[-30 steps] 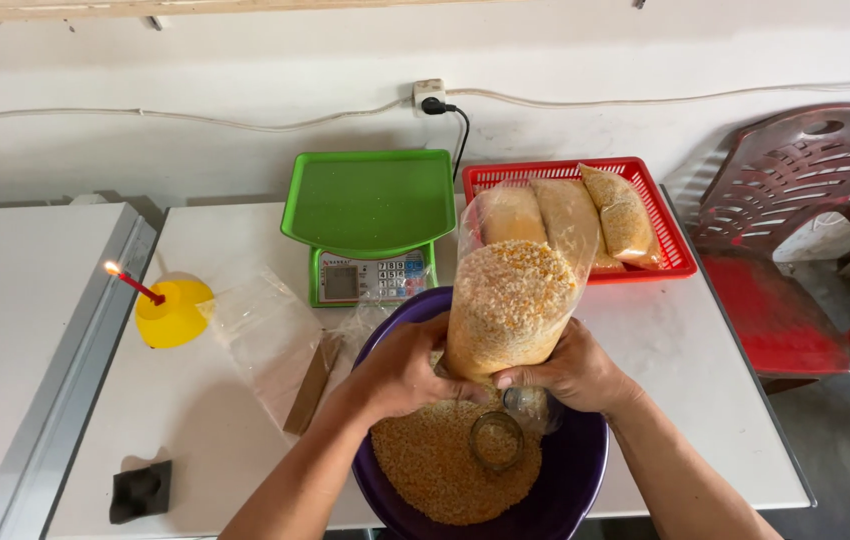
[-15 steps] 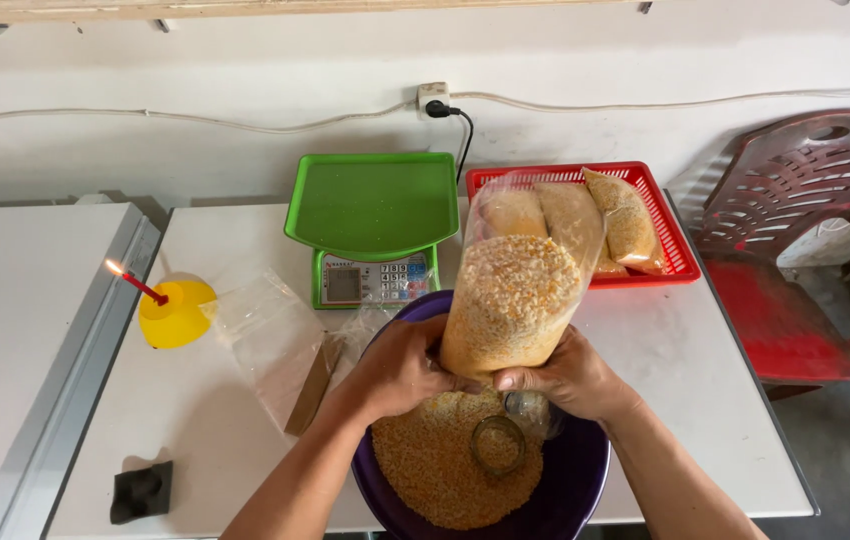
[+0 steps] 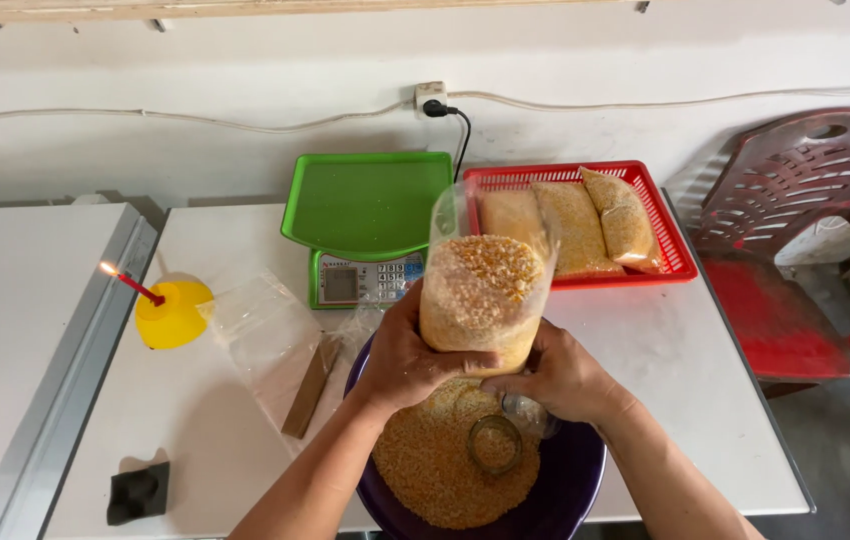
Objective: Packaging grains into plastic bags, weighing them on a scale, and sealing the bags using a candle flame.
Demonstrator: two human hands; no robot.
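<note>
Both hands hold a clear plastic bag of yellow grain (image 3: 483, 290) upright over a purple bowl (image 3: 573, 490). My left hand (image 3: 413, 360) wraps the bag's lower left side; my right hand (image 3: 557, 378) cups its bottom right. The bag's open top stands loose above the grain. The bowl holds more grain (image 3: 435, 470), with a small round glass cup (image 3: 495, 443) lying in it.
A green scale (image 3: 365, 205) stands behind the bag. A red basket (image 3: 680, 262) holds three filled bags. A lit red candle in a yellow holder (image 3: 173, 312), empty plastic bags (image 3: 265, 335), a brown strip (image 3: 307, 387) and a black block (image 3: 140, 492) lie left. A red chair (image 3: 795, 220) stands right.
The bag has been lifted slightly and held more upright between the hands; the rest of the table is unchanged.
</note>
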